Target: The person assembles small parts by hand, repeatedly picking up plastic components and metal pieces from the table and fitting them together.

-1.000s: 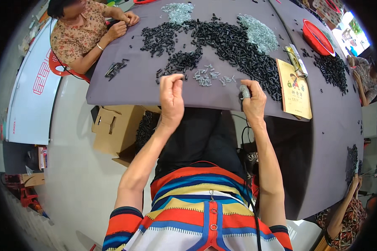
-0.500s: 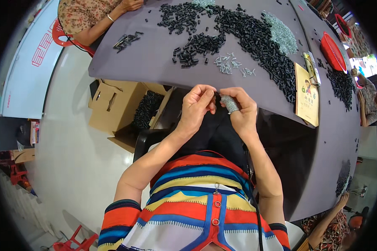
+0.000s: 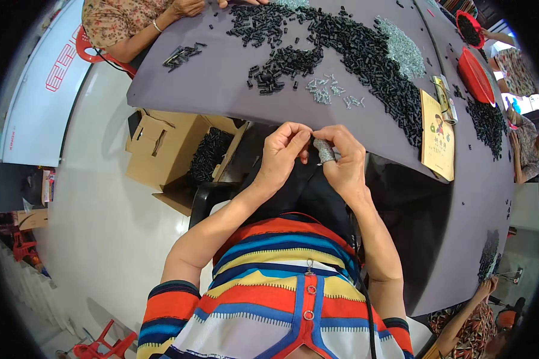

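Note:
Just off the near table edge, my left hand [image 3: 281,154] and my right hand [image 3: 347,160] meet fingertip to fingertip above my lap. Thumb and forefinger are pinched on both, and whatever lies between them is too small and covered to make out. A silvery, speckled piece [image 3: 324,151] shows at my right hand's fingers; I cannot tell whether it is wrapped round a finger or held. On the table ahead lie a heap of short black tubes [image 3: 365,66], a small group of black tubes [image 3: 281,67] and a few tiny silver metal parts [image 3: 322,93].
A yellow booklet [image 3: 437,146] lies at the grey table's [image 3: 215,90] edge, below a clip-like object. An open cardboard box [image 3: 172,149] with black tubes stands left below. Clear pieces [image 3: 401,48] and a red basket [image 3: 477,76] sit farther off. Other people work around the table.
My hands stay pinched together, the right one turned slightly. Another person's hand has appeared at the table's far edge, and a red basket has come up at the far right.

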`<move>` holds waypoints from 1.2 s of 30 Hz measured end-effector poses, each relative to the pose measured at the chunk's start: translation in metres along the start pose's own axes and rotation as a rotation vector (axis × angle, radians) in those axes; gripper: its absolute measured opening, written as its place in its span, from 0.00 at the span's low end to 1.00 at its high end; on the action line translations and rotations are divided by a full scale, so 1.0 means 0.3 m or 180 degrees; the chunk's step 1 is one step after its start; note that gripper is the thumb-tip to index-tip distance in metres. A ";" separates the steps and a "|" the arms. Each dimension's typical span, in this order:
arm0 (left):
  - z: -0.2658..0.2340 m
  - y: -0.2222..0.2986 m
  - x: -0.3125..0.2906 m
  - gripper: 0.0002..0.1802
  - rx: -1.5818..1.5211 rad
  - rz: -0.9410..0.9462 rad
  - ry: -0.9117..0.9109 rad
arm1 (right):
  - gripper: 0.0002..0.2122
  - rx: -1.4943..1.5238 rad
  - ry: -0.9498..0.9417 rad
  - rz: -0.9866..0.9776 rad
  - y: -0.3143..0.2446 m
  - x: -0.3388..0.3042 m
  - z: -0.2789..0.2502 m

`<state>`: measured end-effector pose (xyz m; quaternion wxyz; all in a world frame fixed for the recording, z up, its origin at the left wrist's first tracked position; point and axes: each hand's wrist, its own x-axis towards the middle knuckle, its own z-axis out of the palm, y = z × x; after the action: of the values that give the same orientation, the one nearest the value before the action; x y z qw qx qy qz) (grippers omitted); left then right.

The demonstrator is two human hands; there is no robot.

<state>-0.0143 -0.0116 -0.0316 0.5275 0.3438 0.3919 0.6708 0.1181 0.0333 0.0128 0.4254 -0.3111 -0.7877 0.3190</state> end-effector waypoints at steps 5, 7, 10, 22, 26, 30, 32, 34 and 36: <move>-0.030 0.003 0.012 0.10 0.0196 -0.0165 -0.0175 | 0.11 0.0011 -0.0391 0.0458 0.016 -0.005 -0.019; -0.033 0.001 0.012 0.10 0.0125 -0.0197 -0.0212 | 0.10 0.0651 -0.0373 0.0982 0.031 -0.005 -0.007; -0.035 -0.018 0.005 0.10 -0.0140 -0.0414 -0.0312 | 0.08 0.1306 -0.0456 0.1506 0.073 -0.009 -0.001; -0.074 0.037 0.062 0.10 -0.1096 -0.0262 0.0380 | 0.10 -0.0875 -0.0574 -0.0524 -0.011 0.181 0.067; -0.122 0.053 0.087 0.09 -0.0996 -0.0104 0.0598 | 0.11 -0.0740 -0.1007 -0.0342 -0.022 0.231 0.083; -0.131 0.049 0.097 0.08 -0.1135 -0.0117 0.0567 | 0.12 -0.1899 -0.0437 -0.0744 0.063 0.283 0.113; -0.140 0.047 0.095 0.08 -0.1147 -0.0132 0.0563 | 0.12 -0.2183 -0.0456 -0.0841 0.092 0.297 0.139; -0.143 0.046 0.099 0.08 -0.1150 -0.0141 0.0558 | 0.13 -0.2460 -0.0466 -0.0947 0.118 0.310 0.156; -0.140 0.045 0.101 0.09 -0.1156 -0.0125 0.0519 | 0.12 -0.2628 -0.0570 -0.0947 0.134 0.315 0.166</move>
<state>-0.0633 0.0094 -0.0375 0.5604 0.1797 0.3126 0.7456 0.0417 0.1178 0.0049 0.2370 -0.3093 -0.9189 -0.0611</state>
